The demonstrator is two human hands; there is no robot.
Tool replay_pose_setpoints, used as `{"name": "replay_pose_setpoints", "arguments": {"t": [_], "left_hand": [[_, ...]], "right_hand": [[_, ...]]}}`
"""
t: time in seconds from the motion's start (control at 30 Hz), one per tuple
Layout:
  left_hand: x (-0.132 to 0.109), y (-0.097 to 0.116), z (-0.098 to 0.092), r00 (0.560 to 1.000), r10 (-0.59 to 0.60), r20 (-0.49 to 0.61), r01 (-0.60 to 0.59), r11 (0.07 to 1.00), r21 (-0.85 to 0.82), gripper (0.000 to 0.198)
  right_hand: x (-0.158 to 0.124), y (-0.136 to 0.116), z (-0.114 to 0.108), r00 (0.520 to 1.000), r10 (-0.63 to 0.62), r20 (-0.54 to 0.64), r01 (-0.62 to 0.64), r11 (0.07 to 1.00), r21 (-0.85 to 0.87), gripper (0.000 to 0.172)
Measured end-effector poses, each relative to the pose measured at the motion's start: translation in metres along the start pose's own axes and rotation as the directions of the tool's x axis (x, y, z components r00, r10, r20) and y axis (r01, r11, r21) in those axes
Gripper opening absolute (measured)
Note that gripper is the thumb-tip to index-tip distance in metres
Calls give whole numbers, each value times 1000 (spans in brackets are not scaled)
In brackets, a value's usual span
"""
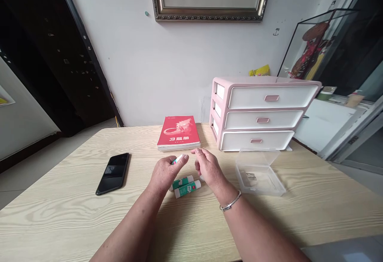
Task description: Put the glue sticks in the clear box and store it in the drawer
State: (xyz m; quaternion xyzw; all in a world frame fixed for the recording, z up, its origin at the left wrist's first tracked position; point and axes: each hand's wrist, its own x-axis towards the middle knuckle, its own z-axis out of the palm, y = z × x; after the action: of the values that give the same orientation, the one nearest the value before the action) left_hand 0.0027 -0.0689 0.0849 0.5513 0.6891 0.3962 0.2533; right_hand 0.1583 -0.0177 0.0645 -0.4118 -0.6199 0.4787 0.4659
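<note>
My left hand is closed around a small tube with a white end, mostly hidden by the fingers. Just to its right, my right hand has its thumb and index finger close together; a small whitish thing shows below its fingers, and I cannot make out what it is or whether it is held. Two green glue sticks with white ends lie side by side on the table below the hands, the rear one partly behind the front one.
A red book lies at the table's back edge. The black phone is on the left. On the right sit an open clear plastic box and, behind it, a pink and white drawer unit.
</note>
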Motion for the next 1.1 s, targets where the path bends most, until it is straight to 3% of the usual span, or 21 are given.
{"name": "replay_pose_setpoints", "arguments": {"t": [0.23,0.33,0.43,0.5,0.57,0.67,0.9,1.1], "left_hand": [[7,-11,-8,997,-42,-61,29,978,-204,53],[12,-19,-10,997,-33,-76,17,979,-205,52],[17,-25,-8,995,-30,-94,24,998,-65,55],[20,-28,-5,995,-31,-96,43,991,128,57],[24,-31,-1,997,-27,-71,48,945,322,59],[27,-38,4,1000,-5,-1,5,871,492,57],[35,-51,9,983,133,123,-177,858,483,31],[39,-50,9,980,198,10,-180,867,464,42]], "right_hand": [[8,9,-10,996,-56,-70,50,995,-83,47],[14,9,-19,991,-77,-109,49,970,-240,41],[16,4,-29,991,-101,-85,51,887,-458,32],[13,-1,-35,995,-97,9,85,808,-583,24],[8,-4,-39,990,-64,128,134,729,-671,16],[0,-6,-44,971,9,240,180,633,-753,21],[-5,-5,-41,953,87,291,215,483,-849,26],[-3,0,-34,952,99,288,215,455,-864,24]]}}
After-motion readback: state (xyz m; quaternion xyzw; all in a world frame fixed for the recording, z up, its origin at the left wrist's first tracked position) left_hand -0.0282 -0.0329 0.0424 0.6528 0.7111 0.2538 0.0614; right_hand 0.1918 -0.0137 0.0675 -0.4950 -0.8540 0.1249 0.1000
